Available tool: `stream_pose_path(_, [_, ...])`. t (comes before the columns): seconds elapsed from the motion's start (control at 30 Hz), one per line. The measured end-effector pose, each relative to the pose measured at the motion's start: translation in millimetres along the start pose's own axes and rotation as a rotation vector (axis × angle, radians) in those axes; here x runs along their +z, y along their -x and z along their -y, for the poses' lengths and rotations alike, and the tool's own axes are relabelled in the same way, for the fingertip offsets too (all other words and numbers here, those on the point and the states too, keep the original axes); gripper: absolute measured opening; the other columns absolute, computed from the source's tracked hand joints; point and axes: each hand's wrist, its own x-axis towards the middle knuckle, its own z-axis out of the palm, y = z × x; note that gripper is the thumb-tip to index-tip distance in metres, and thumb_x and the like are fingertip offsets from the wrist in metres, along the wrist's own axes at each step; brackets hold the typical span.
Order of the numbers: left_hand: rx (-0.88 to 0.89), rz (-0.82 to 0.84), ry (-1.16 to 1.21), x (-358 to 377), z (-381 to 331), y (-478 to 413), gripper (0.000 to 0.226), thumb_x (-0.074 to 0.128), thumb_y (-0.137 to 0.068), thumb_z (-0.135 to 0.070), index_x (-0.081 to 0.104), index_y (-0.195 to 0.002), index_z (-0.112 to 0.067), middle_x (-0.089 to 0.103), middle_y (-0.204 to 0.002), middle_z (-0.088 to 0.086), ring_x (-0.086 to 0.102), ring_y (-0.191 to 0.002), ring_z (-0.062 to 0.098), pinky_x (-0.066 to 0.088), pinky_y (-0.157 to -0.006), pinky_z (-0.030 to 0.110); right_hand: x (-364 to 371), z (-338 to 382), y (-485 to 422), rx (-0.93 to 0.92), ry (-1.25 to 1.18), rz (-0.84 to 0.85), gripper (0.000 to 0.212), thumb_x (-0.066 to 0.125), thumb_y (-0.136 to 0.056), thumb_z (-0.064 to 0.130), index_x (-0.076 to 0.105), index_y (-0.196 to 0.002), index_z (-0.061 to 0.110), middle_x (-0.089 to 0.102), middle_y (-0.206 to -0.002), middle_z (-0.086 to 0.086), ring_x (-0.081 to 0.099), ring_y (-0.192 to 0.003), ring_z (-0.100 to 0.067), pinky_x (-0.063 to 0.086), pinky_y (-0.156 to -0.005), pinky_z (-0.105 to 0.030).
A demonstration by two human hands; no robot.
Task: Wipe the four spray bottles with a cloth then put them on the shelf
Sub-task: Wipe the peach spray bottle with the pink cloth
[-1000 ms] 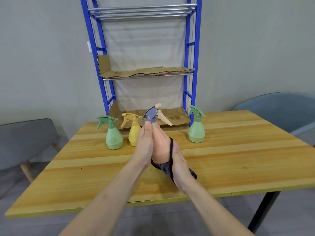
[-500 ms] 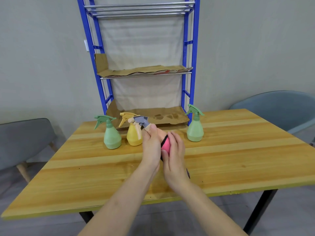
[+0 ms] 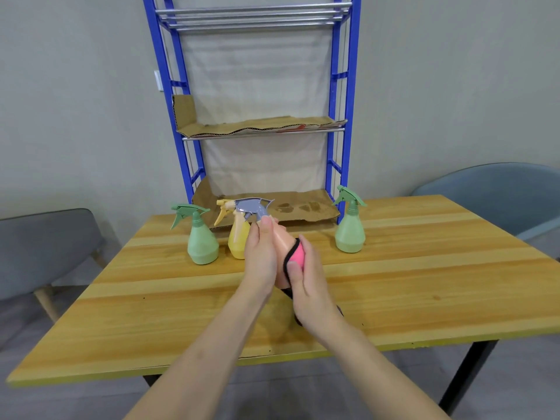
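My left hand (image 3: 262,258) grips a peach spray bottle (image 3: 281,237) with a grey trigger head, tilted away over the table. My right hand (image 3: 306,286) presses a pink, black-edged cloth (image 3: 295,256) against the bottle's side. A yellow spray bottle (image 3: 236,241) stands just behind my left hand. One green spray bottle (image 3: 201,239) stands to its left, another green spray bottle (image 3: 350,225) at the right by the shelf post. The blue metal shelf (image 3: 335,128) rises at the table's far edge, its tiers lined with cardboard.
The wooden table (image 3: 409,286) stretches in front of me. A grey chair (image 3: 45,247) stands at the left and a blue-grey chair (image 3: 497,192) at the right. A grey wall sits behind the shelf.
The peach bottle has tipped further away from me, and its nozzle swung from pointing right to pointing left. My right hand slid up its side and the cloth's pink face came into sight.
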Motion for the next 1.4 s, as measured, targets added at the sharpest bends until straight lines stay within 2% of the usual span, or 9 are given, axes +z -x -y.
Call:
stream_pose_path(0.13, [0.063,0.043,-0.046,-1,-3,1,0.032,0.044,-0.109,-0.038,0.064,-0.102,-0.015,0.069,-0.097,0.002,0.066,-0.089,0.015,0.055,-0.088,0.038,-1,-7,-2,-0.089,0.006,0.017,0.059,0.034,-0.106,0.046,0.024,-0.160,0.023,0.031,-0.160,0.011,0.030,-0.147,0.001,0.027,-0.120,-0.021])
stream_pose_path(0.23, [0.094,0.121,-0.015,-5,-6,-3,0.035,0.048,-0.108,-0.039,0.068,-0.101,-0.011,0.072,-0.096,0.005,0.067,-0.091,0.017,0.053,-0.089,0.038,-2,-3,-4,0.225,-0.571,0.010,0.043,0.035,-0.108,0.053,0.051,-0.141,0.031,0.055,-0.149,0.008,0.055,-0.131,0.001,0.046,-0.110,-0.027])
stream_pose_path(0.37, [0.085,0.144,-0.014,-6,-2,-5,0.041,0.044,-0.109,-0.043,0.066,-0.112,-0.009,0.073,-0.101,0.005,0.068,-0.094,0.018,0.054,-0.090,0.038,0,-3,-8,0.410,-0.726,-0.045,0.034,0.034,-0.111,0.042,0.064,-0.121,0.031,0.067,-0.137,-0.001,0.060,-0.131,-0.015,0.042,-0.118,-0.041])
stream_pose_path(0.53, [0.150,0.070,-0.282,0,6,-5,0.041,0.028,-0.110,-0.049,0.047,-0.131,-0.019,0.059,-0.131,0.003,0.055,-0.125,0.020,0.042,-0.113,0.043,-1,0,-5,0.278,-0.549,-0.145,0.031,0.033,-0.112,0.040,0.041,-0.141,0.034,0.053,-0.138,0.019,0.051,-0.117,0.022,0.039,-0.098,-0.005])
stream_pose_path(0.87, [0.041,0.052,-0.067,7,8,11,0.036,0.043,-0.105,-0.052,0.054,-0.104,-0.017,0.062,-0.099,0.002,0.062,-0.094,0.016,0.053,-0.095,0.042,-2,-29,-3,-0.229,0.157,-0.114,0.064,0.028,-0.110,0.049,0.027,-0.159,0.008,0.032,-0.161,-0.004,0.029,-0.148,-0.010,0.022,-0.122,-0.020])
stream_pose_path(1.03, [0.164,0.086,-0.116,2,7,12,0.035,0.049,-0.105,-0.047,0.053,-0.096,-0.013,0.058,-0.087,0.000,0.056,-0.080,0.012,0.049,-0.083,0.037,-11,-10,-1,0.124,-0.322,0.020,0.052,0.032,-0.111,0.048,0.037,-0.156,0.024,0.048,-0.154,0.011,0.043,-0.143,0.002,0.035,-0.119,-0.027])
stream_pose_path(1.2, [0.148,0.092,-0.096,-1,3,11,0.025,0.044,-0.110,-0.035,0.063,-0.105,-0.019,0.075,-0.102,0.002,0.071,-0.095,0.011,0.053,-0.085,0.027,-15,2,2,0.383,-0.719,0.043,0.043,0.031,-0.112,0.037,0.053,-0.144,0.017,0.065,-0.139,-0.005,0.063,-0.128,-0.011,0.053,-0.106,-0.029])
stream_pose_path(1.3, [0.165,0.084,-0.144,-1,5,10,0.026,0.040,-0.110,-0.039,0.062,-0.106,-0.025,0.075,-0.101,0.001,0.071,-0.096,0.014,0.056,-0.091,0.038,-11,4,12,0.243,-0.453,0.040,0.036,0.029,-0.113,0.042,0.041,-0.145,0.030,0.056,-0.142,0.010,0.056,-0.121,0.014,0.048,-0.099,-0.014])
stream_pose_path(1.4, [0.175,0.106,-0.155,1,4,13,0.031,0.041,-0.107,-0.047,0.058,-0.100,-0.022,0.070,-0.100,0.009,0.068,-0.091,0.018,0.057,-0.091,0.050,-8,-4,13,-0.037,0.008,-0.010,0.058,0.032,-0.106,0.048,0.021,-0.159,0.028,0.033,-0.156,0.013,0.031,-0.142,0.008,0.027,-0.115,-0.011])
